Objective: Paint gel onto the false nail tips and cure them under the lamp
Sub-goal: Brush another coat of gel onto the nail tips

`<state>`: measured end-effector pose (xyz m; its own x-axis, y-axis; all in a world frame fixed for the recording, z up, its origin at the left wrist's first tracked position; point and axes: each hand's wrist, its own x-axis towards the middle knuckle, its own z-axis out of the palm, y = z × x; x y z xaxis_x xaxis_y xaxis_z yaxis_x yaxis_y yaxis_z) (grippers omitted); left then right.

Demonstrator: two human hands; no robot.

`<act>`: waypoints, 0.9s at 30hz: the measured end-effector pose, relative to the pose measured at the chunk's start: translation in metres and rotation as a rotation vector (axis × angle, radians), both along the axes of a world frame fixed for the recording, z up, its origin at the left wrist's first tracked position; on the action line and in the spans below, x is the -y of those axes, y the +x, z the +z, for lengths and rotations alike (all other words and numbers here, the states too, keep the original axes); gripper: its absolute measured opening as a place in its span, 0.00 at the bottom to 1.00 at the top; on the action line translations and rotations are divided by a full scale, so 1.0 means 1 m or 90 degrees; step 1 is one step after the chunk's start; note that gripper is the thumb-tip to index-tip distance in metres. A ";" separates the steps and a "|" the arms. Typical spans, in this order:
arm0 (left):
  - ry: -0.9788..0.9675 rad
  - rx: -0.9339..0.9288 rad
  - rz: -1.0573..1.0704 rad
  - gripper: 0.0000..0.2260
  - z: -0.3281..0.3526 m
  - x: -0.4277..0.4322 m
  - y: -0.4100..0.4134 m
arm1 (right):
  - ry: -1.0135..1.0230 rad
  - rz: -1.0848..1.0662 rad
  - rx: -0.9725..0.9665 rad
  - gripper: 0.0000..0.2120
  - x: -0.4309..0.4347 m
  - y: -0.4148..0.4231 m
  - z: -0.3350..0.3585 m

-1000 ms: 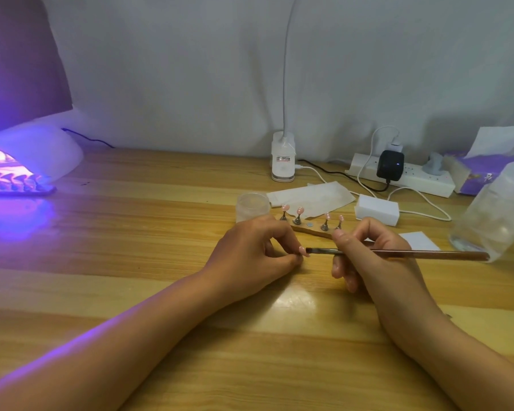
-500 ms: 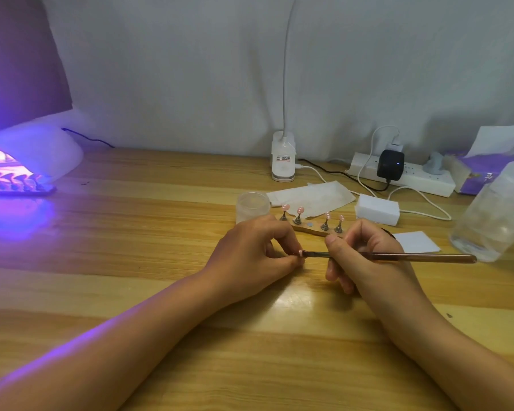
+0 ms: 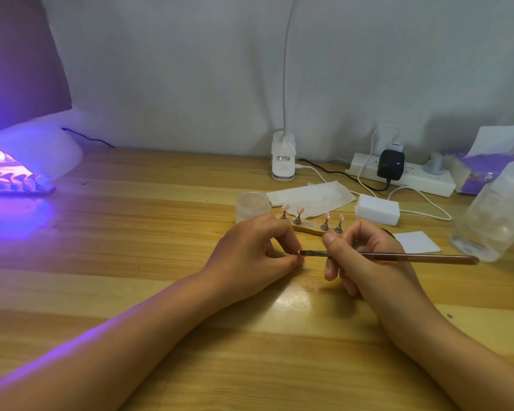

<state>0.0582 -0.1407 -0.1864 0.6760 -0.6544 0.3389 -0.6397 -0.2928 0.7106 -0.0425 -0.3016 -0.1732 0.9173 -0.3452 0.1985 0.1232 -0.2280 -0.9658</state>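
Observation:
My left hand (image 3: pixel 254 250) rests on the wooden table and pinches a small pink nail tip (image 3: pixel 298 253) between thumb and fingers; most of the tip is hidden. My right hand (image 3: pixel 361 256) grips a long brown brush (image 3: pixel 413 257) lying level, its bristle end touching the tip. Just behind my hands a wooden holder strip (image 3: pixel 309 228) carries several pink nail tips on little metal stands (image 3: pixel 298 215). At the far left the white curing lamp (image 3: pixel 36 155) glows purple, with a strip of tips (image 3: pixel 15 186) under it.
A frosted small jar (image 3: pixel 252 206) stands beside the holder. Behind lie white wipes (image 3: pixel 312 195), a white block (image 3: pixel 377 209), a clip lamp base (image 3: pixel 283 160), a power strip (image 3: pixel 410 176) with cables, a tissue box (image 3: pixel 484 170) and a clear plastic bottle (image 3: pixel 496 215) at right. A white card (image 3: pixel 417 242) lies near the brush.
The brush tip has shifted left along the pinched nail tip, and my right hand has moved slightly with it. My left hand has stayed in place.

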 end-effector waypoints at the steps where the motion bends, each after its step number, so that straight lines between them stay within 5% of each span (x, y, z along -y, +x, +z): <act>1: 0.002 0.002 -0.001 0.05 0.000 0.000 0.000 | -0.016 -0.003 -0.005 0.10 0.000 0.000 -0.001; 27: 0.006 -0.012 -0.027 0.04 -0.003 0.001 0.003 | 0.028 -0.089 0.039 0.09 0.004 0.003 -0.001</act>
